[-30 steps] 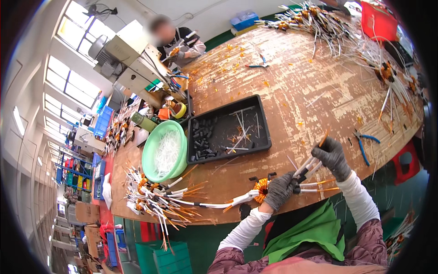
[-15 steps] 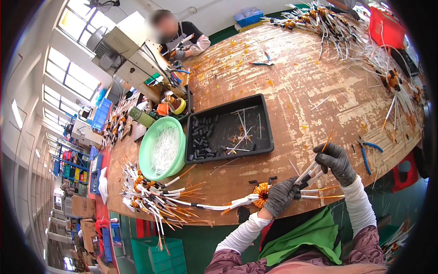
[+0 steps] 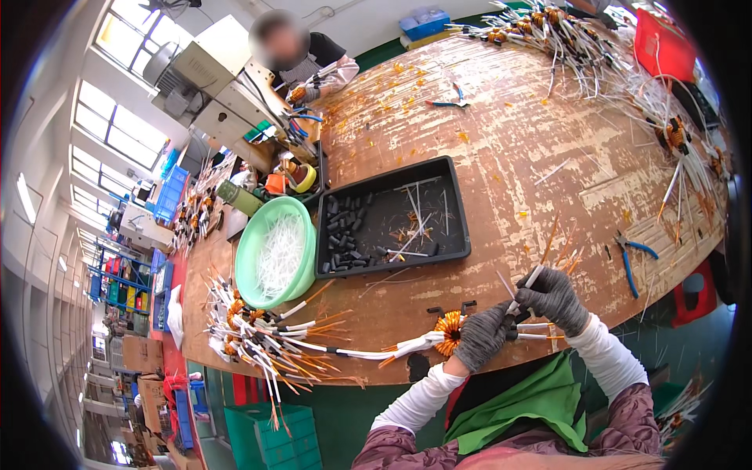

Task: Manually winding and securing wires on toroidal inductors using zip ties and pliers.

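Both hands wear grey gloves and work close together near the table's front edge. My left hand (image 3: 482, 337) is closed around the leads of a copper-wound ring coil (image 3: 448, 333), just right of the ring. My right hand (image 3: 552, 299) pinches one of those leads, a white-sleeved wire (image 3: 533, 277) whose bare copper end points up and away. Other leads with white sleeves and copper tips fan out past the right hand. Black sleeve pieces on the leads are partly hidden by the fingers. Left of the coil, its white leads run towards a heap of similar coils (image 3: 251, 337).
A green basin (image 3: 244, 270) of white tubes stands beside a black tray (image 3: 392, 207) with black sleeves and scraps. Blue-handled pliers (image 3: 629, 274) lie at right, wire cutters (image 3: 449, 103) farther off. More coils (image 3: 548, 31) are heaped at the far right. A co-worker (image 3: 313, 66) sits across the table.
My right hand has moved down and left, closer to my left hand, along the white-sleeved wire. My left hand stays on the coil's leads. The co-worker's hands have shifted slightly.
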### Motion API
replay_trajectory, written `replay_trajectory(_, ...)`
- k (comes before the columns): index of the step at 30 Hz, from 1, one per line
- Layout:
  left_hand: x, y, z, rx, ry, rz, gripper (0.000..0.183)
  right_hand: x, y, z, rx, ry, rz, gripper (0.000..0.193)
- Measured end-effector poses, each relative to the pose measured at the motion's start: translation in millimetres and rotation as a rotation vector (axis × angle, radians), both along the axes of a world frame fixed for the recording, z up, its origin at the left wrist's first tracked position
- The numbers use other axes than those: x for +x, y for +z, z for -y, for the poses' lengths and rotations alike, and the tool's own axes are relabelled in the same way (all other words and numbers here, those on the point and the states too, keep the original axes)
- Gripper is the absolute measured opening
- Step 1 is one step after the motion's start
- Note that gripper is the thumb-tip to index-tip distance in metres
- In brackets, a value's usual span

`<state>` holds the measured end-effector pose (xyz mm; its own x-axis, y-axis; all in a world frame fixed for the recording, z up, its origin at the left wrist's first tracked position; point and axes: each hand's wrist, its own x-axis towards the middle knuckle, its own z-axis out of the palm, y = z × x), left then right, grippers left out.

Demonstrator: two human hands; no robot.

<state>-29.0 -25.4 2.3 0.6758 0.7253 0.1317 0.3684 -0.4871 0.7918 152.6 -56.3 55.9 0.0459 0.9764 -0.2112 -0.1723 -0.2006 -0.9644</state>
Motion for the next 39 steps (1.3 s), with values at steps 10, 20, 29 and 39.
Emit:
replay_trajectory(10, -3.3, 7.3, 6.6, -0.176, 0.015, 0.077, 0.014, -20.9, -31.4, 8.2, 0.029, 0.060, 0.347, 0.027)
replay_trajectory(20, 10.5, -6.3, -15.4, -0.069, -0.174, -0.110, 0.033, 14.7, 94.7, 45.3, 0.278, 0.455, 1.429, 0.029)
replay_trajectory(29, 5.2, -14.1, -11.0, 0.078, -0.041, -0.048, 0.029, 33.8, 104.7, 171.7, 0.008, 0.265, 1.406, 0.026)
replay_trajectory(39, 3.2, -4.1, 3.3, -0.067, 0.089, -0.027, 0.028, 29.9, 94.7, 186.9, 0.104, 0.225, 1.387, 0.024)
